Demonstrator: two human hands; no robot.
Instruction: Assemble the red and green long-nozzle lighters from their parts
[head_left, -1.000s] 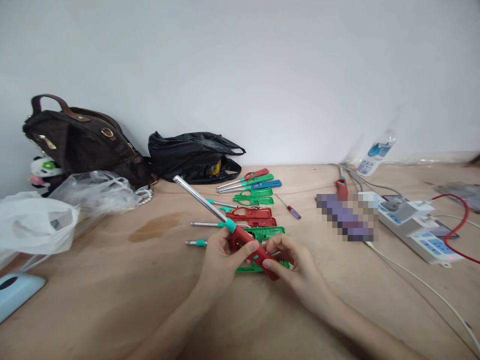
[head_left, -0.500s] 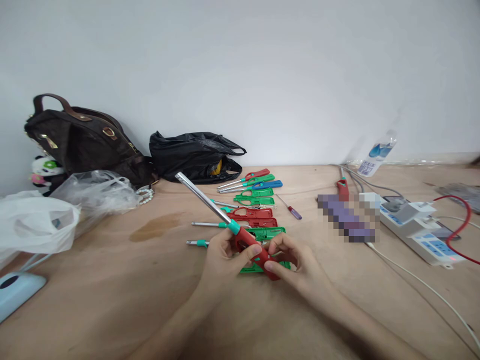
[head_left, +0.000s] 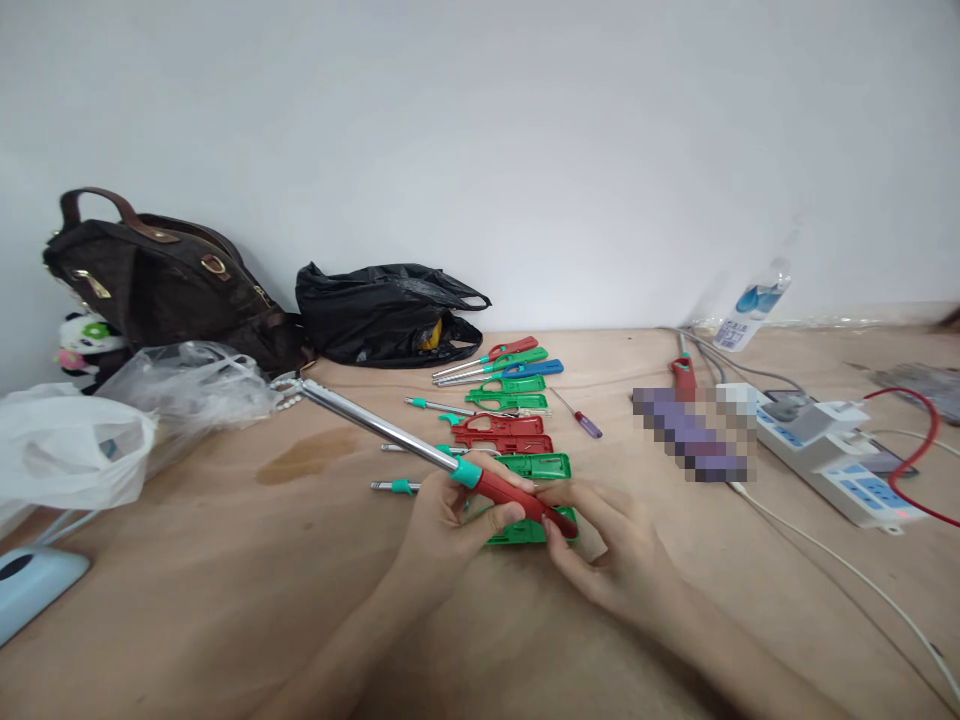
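Note:
A red long-nosed gas lighter (head_left: 517, 497) with a silver barrel and a teal collar is held between my two hands, its barrel pointing up and to the left. My left hand (head_left: 450, 520) is closed round the front of the handle, thumb on top. The fingers of my right hand (head_left: 611, 535) pinch the handle's lower end. Beneath and behind the hands lie opened green lighter shells (head_left: 536, 466), red shell halves (head_left: 502, 430) and loose metal barrels (head_left: 386, 487). Farther back are whole red, green and blue lighters (head_left: 534, 369).
A screwdriver (head_left: 589, 425) lies right of the shells. Beyond it are another red lighter (head_left: 683, 378), a power strip (head_left: 847, 470) with cables and a leaning water bottle (head_left: 754, 305). A black plastic bag (head_left: 382, 315), a dark backpack (head_left: 180, 290) and white bags (head_left: 71, 445) stand left.
The lighter has turned in my hands, its barrel tipping lower and farther left and the handle rolling edge-on. My right fingers have shifted along the handle's end.

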